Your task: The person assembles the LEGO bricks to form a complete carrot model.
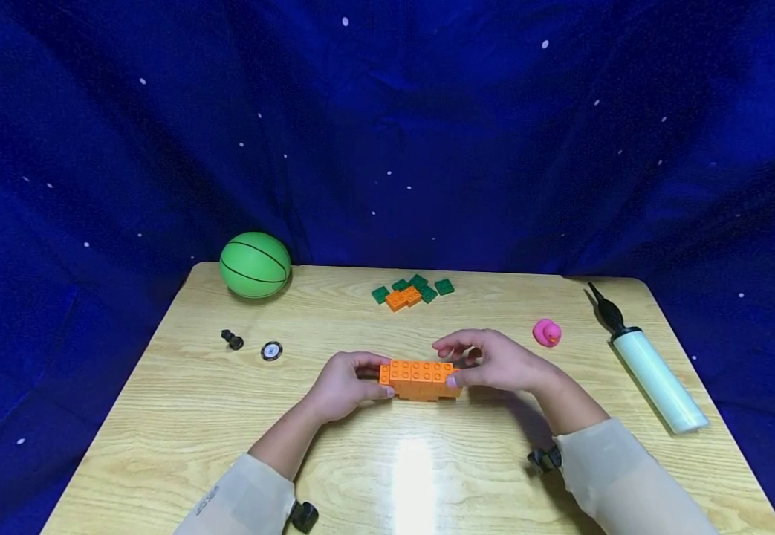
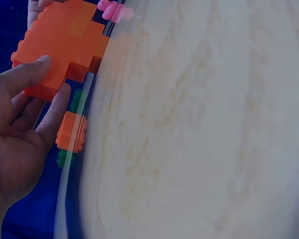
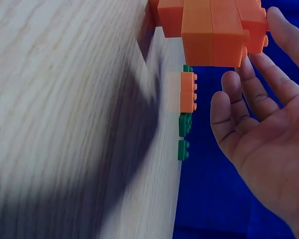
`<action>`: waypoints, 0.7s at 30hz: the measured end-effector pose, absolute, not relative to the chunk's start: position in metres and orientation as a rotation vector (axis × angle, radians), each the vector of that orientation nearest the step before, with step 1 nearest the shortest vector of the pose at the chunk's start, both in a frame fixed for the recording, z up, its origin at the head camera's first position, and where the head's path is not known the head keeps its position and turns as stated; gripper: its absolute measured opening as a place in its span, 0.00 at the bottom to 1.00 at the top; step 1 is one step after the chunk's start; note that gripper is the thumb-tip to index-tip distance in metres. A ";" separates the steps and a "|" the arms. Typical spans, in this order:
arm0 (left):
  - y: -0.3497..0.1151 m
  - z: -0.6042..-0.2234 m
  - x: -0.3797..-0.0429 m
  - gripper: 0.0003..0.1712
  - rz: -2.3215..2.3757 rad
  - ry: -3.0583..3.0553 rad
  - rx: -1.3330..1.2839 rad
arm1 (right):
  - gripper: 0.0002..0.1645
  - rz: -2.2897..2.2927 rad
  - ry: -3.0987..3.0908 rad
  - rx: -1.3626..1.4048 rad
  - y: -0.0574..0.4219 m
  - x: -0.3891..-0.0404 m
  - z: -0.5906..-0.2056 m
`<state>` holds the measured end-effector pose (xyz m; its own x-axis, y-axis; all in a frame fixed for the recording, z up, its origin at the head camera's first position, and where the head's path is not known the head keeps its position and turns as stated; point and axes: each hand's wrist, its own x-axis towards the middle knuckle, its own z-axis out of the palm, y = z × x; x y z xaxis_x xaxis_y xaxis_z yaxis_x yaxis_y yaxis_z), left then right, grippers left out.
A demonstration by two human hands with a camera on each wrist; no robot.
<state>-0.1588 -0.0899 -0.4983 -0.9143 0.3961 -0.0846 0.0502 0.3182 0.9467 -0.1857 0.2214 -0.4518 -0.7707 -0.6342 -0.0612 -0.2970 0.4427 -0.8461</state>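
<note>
A block of joined orange building bricks (image 1: 420, 377) is held low over the table's middle, studs up, its underside stepped. My left hand (image 1: 348, 386) grips its left end, thumb on the near face; in the left wrist view the thumb (image 2: 32, 74) lies across the smooth orange side and a fingertip reaches the lower edge. At the right end is my right hand (image 1: 494, 362), its thumb on the end brick. The right wrist view shows its curved fingers (image 3: 254, 94) at the far side of the orange bricks (image 3: 212, 35), the lower ones standing off them.
Loose green bricks (image 1: 444, 287) and orange bricks (image 1: 403, 298) lie at the back. Left are a green ball (image 1: 255, 265), a black chess pawn (image 1: 232, 339) and a poker chip (image 1: 271, 351). Right are a pink rubber duck (image 1: 547, 333) and a hand pump (image 1: 657, 379).
</note>
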 end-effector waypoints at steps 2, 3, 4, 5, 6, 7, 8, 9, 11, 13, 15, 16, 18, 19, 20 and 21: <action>-0.090 -0.498 -0.159 0.26 1.625 2.291 0.403 | 0.33 -1.267 2.333 -0.785 0.220 -0.188 -0.452; -0.090 -0.498 -0.158 0.26 1.623 2.294 0.404 | 0.32 -1.272 2.338 -0.783 0.219 -0.189 -0.451; -0.089 -0.498 -0.158 0.26 1.622 2.295 0.404 | 0.32 -1.280 2.345 -0.775 0.218 -0.190 -0.451; -0.089 -0.498 -0.158 0.26 1.621 2.298 0.406 | 0.31 -1.284 2.355 -0.770 0.217 -0.191 -0.451; -0.089 -0.499 -0.158 0.26 1.619 2.300 0.407 | 0.30 -1.288 2.366 -0.766 0.216 -0.191 -0.451; -0.089 -0.499 -0.158 0.26 1.617 2.301 0.407 | 0.30 -1.287 2.380 -0.759 0.215 -0.192 -0.451; -0.089 -0.499 -0.158 0.26 1.617 2.302 0.408 | 0.29 -1.290 2.391 -0.753 0.214 -0.193 -0.451; -0.089 -0.499 -0.158 0.26 1.617 2.301 0.408 | 0.29 -1.289 2.401 -0.745 0.212 -0.194 -0.452; -0.089 -0.499 -0.158 0.26 1.620 2.296 0.406 | 0.28 -1.285 2.428 -0.730 0.210 -0.197 -0.452; -0.089 -0.500 -0.159 0.26 1.627 2.288 0.403 | 0.27 -1.273 2.459 -0.707 0.207 -0.199 -0.453; -0.089 -0.500 -0.159 0.26 1.631 2.282 0.398 | 0.26 -1.254 2.501 -0.685 0.204 -0.202 -0.454; -0.089 -0.500 -0.160 0.26 1.632 2.279 0.396 | 0.26 -1.239 2.528 -0.675 0.203 -0.204 -0.454; -0.089 -0.500 -0.160 0.26 1.634 2.274 0.395 | 0.25 -1.216 2.575 -0.660 0.200 -0.207 -0.455; -0.090 -0.500 -0.161 0.26 1.632 2.274 0.393 | 0.25 -1.203 2.601 -0.654 0.198 -0.209 -0.456; -0.090 -0.500 -0.161 0.26 1.632 2.276 0.396 | 0.26 -1.190 2.628 -0.651 0.197 -0.212 -0.458; -0.090 -0.500 -0.160 0.26 1.631 2.278 0.397 | 0.26 -1.176 2.654 -0.644 0.195 -0.214 -0.460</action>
